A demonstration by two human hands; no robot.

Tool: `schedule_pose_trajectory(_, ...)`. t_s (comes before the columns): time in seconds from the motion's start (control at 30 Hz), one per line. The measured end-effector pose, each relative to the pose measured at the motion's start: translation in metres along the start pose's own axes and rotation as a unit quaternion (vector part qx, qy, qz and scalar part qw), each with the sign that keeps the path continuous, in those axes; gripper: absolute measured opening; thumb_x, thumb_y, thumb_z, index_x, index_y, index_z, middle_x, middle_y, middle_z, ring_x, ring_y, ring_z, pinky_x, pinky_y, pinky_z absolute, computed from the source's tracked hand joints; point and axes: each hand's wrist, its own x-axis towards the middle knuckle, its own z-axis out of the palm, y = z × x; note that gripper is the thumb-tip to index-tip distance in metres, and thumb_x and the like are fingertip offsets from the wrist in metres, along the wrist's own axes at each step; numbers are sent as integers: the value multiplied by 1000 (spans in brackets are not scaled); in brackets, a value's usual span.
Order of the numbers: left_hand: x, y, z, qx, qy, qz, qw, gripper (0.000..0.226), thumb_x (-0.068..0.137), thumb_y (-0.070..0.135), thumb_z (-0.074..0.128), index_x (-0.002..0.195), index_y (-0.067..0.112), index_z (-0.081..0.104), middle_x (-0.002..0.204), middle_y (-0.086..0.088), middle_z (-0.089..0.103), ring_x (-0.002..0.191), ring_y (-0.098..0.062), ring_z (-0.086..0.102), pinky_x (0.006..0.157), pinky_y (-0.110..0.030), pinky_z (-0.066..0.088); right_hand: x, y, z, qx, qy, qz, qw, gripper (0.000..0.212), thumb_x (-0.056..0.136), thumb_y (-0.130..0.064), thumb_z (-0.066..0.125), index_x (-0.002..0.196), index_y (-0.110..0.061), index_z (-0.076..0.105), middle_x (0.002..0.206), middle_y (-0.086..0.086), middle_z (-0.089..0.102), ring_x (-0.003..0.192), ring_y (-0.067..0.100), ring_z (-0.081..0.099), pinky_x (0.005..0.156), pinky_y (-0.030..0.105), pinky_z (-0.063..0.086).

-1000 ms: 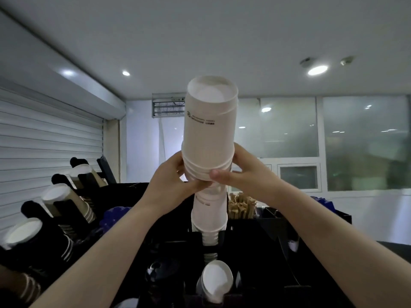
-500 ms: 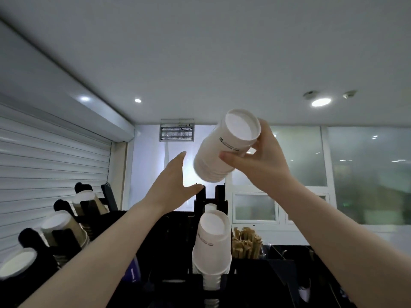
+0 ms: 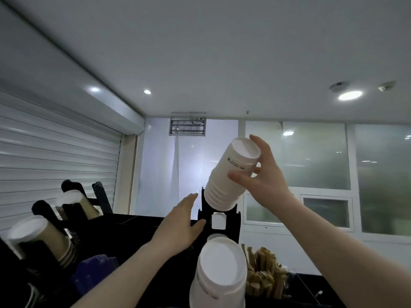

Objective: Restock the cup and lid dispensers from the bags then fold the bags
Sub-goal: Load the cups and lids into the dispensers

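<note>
My right hand (image 3: 262,181) grips a short stack of white paper cups (image 3: 229,174), bottoms up and tilted, its open end just above the top of the black cup dispenser (image 3: 219,216). My left hand (image 3: 180,225) is held flat with straight fingers beside the dispenser's left post, the thumb touching it. A second stack of white cups (image 3: 219,272) stands upside down in the nearer dispenser slot, below the held stack. No bags are in view.
Brown and white cups (image 3: 37,238) sit in black holders (image 3: 73,205) at the left. Wooden stirrers (image 3: 264,276) stand right of the near stack. A blue object (image 3: 93,272) lies low left. A shutter is at left, windows behind.
The right hand lifted the upper cups off the tall stack and carried them up and back over the rear dispenser. The left hand let go and now lies flat by the dispenser post.
</note>
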Motion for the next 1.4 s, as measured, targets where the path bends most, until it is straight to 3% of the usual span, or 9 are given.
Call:
schedule_pose_trajectory(0.17, 18, 10, -8, -300, 122, -69, 944, 23, 88, 39, 61, 110, 36, 57, 109, 21, 63, 108, -3, 58, 87, -11, 44, 0, 12, 6, 183, 31, 54, 981, 78, 68, -20, 82, 131, -41, 40, 117, -14, 58, 93, 3, 65, 85, 41, 56)
schedule_pose_trajectory(0.27, 23, 18, -16, -400, 118, -98, 903, 46, 84, 33, 69, 126, 25, 52, 115, 0, 63, 102, -13, 63, 94, -34, 51, -7, 13, 17, 246, 44, 102, 963, 62, 70, -17, 80, 123, -29, 49, 112, -9, 61, 94, 7, 66, 80, 39, 58)
schedule_pose_trajectory(0.4, 13, 30, -28, -251, 71, 9, 965, 73, 66, 27, 82, 129, 30, 45, 122, 15, 53, 108, 3, 54, 79, -8, 43, -18, 7, 18, 311, 62, 145, 937, 44, 76, -17, 76, 115, -19, 56, 113, 2, 62, 101, 16, 65, 81, 42, 58)
schedule_pose_trajectory(0.53, -2, 38, -32, -75, 122, 44, 989, 101, 58, 28, 88, 142, 25, 33, 147, 16, 25, 131, 2, 24, 105, -19, 24, -32, -3, 11, 339, 69, 134, 929, 45, 77, -20, 76, 117, -23, 54, 109, 1, 63, 102, 17, 65, 79, 40, 59)
schedule_pose_trajectory(0.63, -10, 43, -33, -79, 148, 65, 984, 97, 54, 30, 90, 136, 21, 39, 133, 7, 47, 121, -11, 44, 101, -32, 39, -43, -11, 9, 336, 51, 120, 933, 46, 76, -20, 76, 115, -26, 52, 103, -2, 64, 93, 12, 68, 76, 36, 59)
schedule_pose_trajectory(0.8, -8, 46, -41, -69, 144, 63, 985, 77, 55, 34, 86, 120, 36, 45, 107, 20, 56, 96, -4, 53, 72, -10, 41, -40, -25, 9, 320, -8, 134, 938, 54, 72, -24, 79, 117, -28, 49, 110, -1, 65, 97, 13, 67, 76, 42, 59)
schedule_pose_trajectory(0.97, -4, 27, -42, 7, 37, 15, 999, 101, 77, 37, 75, 151, 24, 8, 157, 10, 15, 144, -9, 13, 118, -39, 16, -24, -16, 5, 169, 50, 59, 983, 64, 68, -23, 84, 120, -25, 48, 114, -8, 59, 97, 8, 63, 78, 31, 55)
schedule_pose_trajectory(1.17, 4, -1, -12, 44, -4, 17, 999, 60, 99, 31, 42, 151, 25, 12, 158, 8, 13, 145, -7, 6, 118, -32, 6, 5, 19, 13, 42, 31, 63, 997, 68, 71, -36, 80, 127, -24, 44, 114, -13, 56, 103, 12, 59, 81, 28, 47)
schedule_pose_trajectory(1.4, 30, -15, 20, 177, -77, 56, 980, 63, 98, 38, 35, 152, 24, 5, 160, 0, 5, 146, -13, 0, 116, -39, 1, 28, 47, 31, -27, -26, 77, 996, 74, 75, -35, 76, 136, -33, 35, 106, -15, 50, 104, 15, 55, 78, 25, 41)
